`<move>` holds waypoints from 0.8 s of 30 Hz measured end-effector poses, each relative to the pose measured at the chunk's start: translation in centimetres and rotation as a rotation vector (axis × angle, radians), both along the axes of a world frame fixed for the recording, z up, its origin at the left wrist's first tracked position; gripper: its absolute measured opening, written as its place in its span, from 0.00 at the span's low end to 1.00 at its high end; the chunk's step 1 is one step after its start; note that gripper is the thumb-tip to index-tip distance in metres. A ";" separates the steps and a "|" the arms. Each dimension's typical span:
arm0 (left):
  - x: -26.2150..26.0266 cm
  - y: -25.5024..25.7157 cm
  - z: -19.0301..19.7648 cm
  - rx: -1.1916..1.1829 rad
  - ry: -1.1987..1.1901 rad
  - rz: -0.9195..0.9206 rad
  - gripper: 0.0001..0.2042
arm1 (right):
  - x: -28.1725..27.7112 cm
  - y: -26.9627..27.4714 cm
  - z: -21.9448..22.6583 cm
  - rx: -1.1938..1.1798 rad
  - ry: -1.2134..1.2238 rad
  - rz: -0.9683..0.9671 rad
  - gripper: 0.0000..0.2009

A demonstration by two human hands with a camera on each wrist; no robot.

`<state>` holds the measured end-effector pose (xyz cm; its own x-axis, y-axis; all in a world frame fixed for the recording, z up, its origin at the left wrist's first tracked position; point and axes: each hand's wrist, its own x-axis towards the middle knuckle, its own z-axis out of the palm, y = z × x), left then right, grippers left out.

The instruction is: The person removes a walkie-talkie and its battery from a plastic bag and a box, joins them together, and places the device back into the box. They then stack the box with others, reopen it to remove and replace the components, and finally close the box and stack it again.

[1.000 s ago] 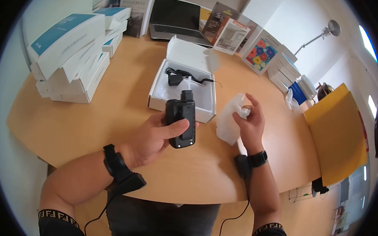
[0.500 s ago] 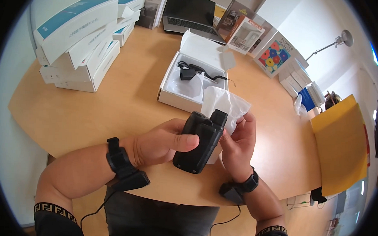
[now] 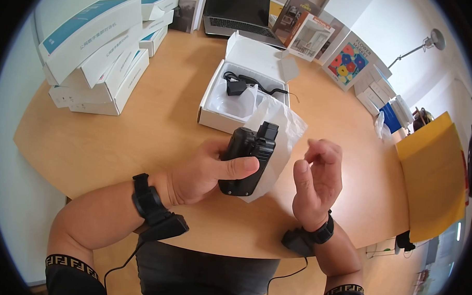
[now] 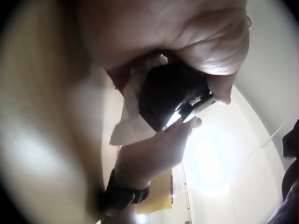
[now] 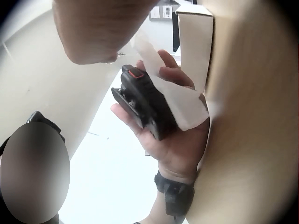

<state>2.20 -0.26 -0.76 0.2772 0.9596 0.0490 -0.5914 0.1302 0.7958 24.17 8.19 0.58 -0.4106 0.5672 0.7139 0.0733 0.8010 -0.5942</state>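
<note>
My left hand (image 3: 196, 172) grips a black two-way radio (image 3: 243, 145) above the front of the table, thumb laid across its back and a short stub pointing up. A white translucent plastic bag (image 3: 287, 133) hangs behind the radio, caught between it and the fingers of that hand. In the right wrist view, an orange-red outlined button shows on the radio (image 5: 145, 102), with the bag (image 5: 182, 105) along its side. Beyond is an open white box (image 3: 216, 117) with a black charger (image 3: 237, 87) and cord inside. My right hand (image 3: 319, 184) is raised to the right of the bag, fingers loosely bent, holding nothing.
White boxes with blue tops (image 3: 93, 64) are stacked at the left. A laptop (image 3: 238, 17) and standing books (image 3: 348, 60) line the back. More boxes (image 3: 375, 92) stand at the right rear, near a yellow panel (image 3: 435, 175) beyond the table's right edge.
My right hand brought the plastic bag to the radio, then let go and drew back right. The bag is now held with the radio in my left hand.
</note>
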 end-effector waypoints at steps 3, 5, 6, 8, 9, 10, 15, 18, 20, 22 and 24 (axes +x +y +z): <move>0.2 -0.2 0.4 0.043 0.138 0.154 0.20 | -0.4 -1.2 0.8 -0.193 -0.012 0.131 0.24; 0.0 -0.5 0.8 0.098 0.395 0.227 0.22 | -1.1 -1.2 0.4 -0.327 -0.011 0.260 0.30; 0.2 -0.6 1.1 0.097 0.397 0.224 0.22 | -1.3 -1.3 0.3 -0.329 -0.008 0.258 0.30; 0.7 -0.6 1.4 0.289 0.513 0.301 0.25 | -1.5 -1.5 0.2 -0.476 -0.048 0.310 0.33; 0.8 -0.3 1.1 0.286 0.515 0.298 0.25 | -1.2 -1.5 0.3 -0.548 -0.078 0.314 0.34; 0.8 0.1 0.6 0.382 0.579 0.352 0.27 | -1.2 -1.4 0.1 -0.551 -0.075 0.314 0.34; 0.9 -0.5 0.7 0.461 0.998 0.443 0.33 | -1.4 -1.0 -0.4 -0.610 -0.089 0.411 0.37; 0.9 -0.5 0.1 0.551 1.083 0.546 0.34 | -2.1 -1.8 -0.4 -0.721 -0.025 0.437 0.39; 0.9 -0.8 0.6 0.524 1.350 0.448 0.36 | -2.4 -2.1 -1.0 -0.729 -0.020 0.424 0.40; 1.1 -0.8 0.6 0.524 1.369 0.451 0.36 | -2.7 -1.9 -1.0 -0.715 -0.019 0.420 0.41; 1.4 -0.9 0.8 0.519 1.383 0.454 0.36 | -2.6 -2.0 -0.8 -0.693 -0.102 0.359 0.41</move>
